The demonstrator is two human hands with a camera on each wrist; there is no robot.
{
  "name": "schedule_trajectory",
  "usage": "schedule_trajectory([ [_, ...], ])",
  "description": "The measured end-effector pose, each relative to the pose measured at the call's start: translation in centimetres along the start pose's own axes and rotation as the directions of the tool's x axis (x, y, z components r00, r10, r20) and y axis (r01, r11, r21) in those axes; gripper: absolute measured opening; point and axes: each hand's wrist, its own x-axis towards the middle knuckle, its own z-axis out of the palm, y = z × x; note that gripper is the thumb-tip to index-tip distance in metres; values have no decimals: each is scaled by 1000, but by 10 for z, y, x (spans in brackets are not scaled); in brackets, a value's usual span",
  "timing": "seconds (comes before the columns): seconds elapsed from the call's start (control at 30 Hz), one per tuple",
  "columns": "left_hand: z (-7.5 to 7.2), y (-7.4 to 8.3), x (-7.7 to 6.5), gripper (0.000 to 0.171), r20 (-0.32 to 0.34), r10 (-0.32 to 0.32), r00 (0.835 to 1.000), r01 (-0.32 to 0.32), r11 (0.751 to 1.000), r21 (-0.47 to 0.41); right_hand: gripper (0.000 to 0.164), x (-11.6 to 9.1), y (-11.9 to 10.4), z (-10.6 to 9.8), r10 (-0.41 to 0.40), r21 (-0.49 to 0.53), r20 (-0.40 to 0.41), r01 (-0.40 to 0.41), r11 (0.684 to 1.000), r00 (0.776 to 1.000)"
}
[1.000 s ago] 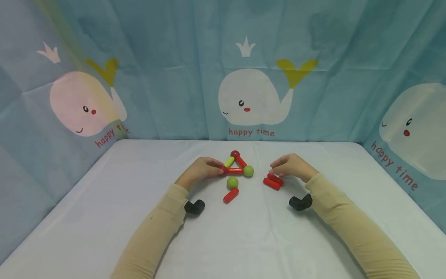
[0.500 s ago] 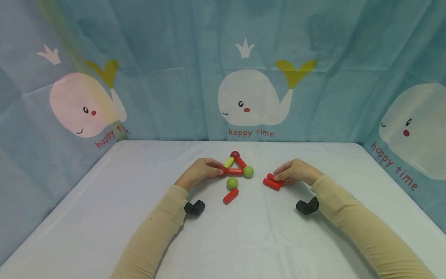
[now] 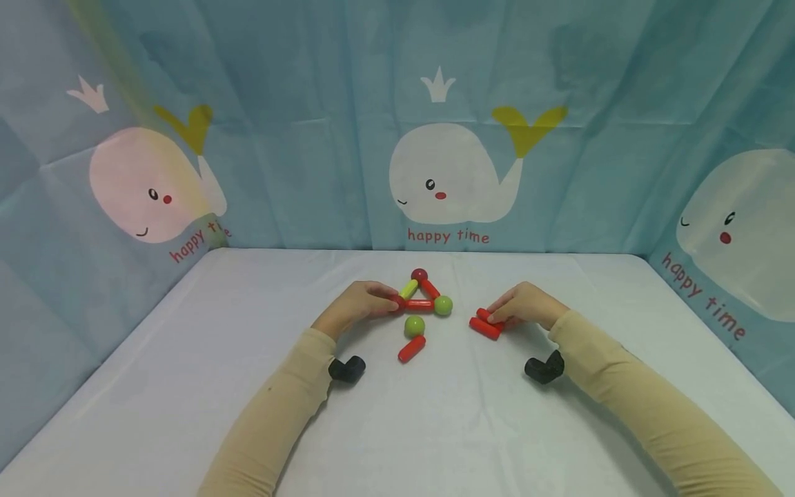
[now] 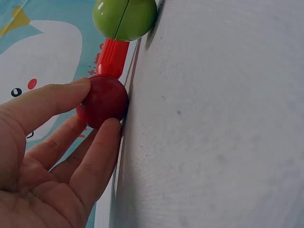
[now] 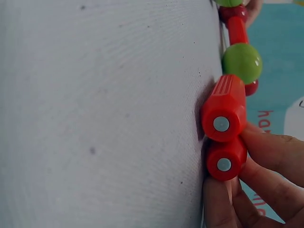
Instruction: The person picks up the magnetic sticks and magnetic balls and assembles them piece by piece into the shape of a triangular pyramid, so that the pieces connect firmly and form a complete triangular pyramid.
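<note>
Between the thumb and fingertips of the left hand point(image 3: 361, 301) we find a near red ball point(image 4: 108, 102), smooth and glossy, forming the near left corner of a flat triangle on the white tabletop point(image 3: 428, 428). We trace the other corners to a far red ball point(image 3: 419, 275) and a right-hand green ball point(image 3: 444, 305), the latter scored by a fine seam. A yellow-green rod point(image 3: 408, 289), a side red rod point(image 3: 430, 289) and a base red rod point(image 3: 421, 305) join the three spheres. To the right of the triangle, the right hand point(image 3: 526, 304) narrows its fingers in a pinch on the rear red rod point(image 5: 226, 160), which lies alongside and touching the front red rod point(image 5: 222, 111). We note bevelled ends, each set with a round grey disc, and lengthwise fluting on the front one. Nearer the viewer, a loose green ball point(image 3: 414, 326) touches a slanting red rod point(image 3: 411, 348). We observe faint specks across the tabletop's finely textured surface, and soft creases in the blue curtain point(image 3: 298, 179) behind.
</note>
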Motion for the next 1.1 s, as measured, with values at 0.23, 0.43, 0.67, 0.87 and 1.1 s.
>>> schedule_trajectory([
  [0.23, 0, 0, 0, 32, -2, 5, 1000, -5, 1000, 19, 33, 1, -5, 0, 0, -22, 1, 0, 1000, 1000],
  [0.43, -3, 0, 1, 33, 9, 13, 1000, -13, 999, 30, 38, 1, -13, -2, -16, 11, 7, 16, 1000, 1000],
  [0.67, -3, 0, 0, 33, 13, 12, 1000, -12, 1000, 10, 44, 4, -27, 0, -36, 101, -34, 39, 994, 999],
  [0.87, -2, 0, 0, 33, 15, 8, 1000, -8, 1000, 13, 44, 9, -42, 8, -52, 149, -69, 62, 987, 996],
  [1.1, -3, -1, -1, 33, 28, 25, 999, -25, 1000, 9, 45, 13, -53, 16, -84, 176, -91, 99, 979, 992],
])
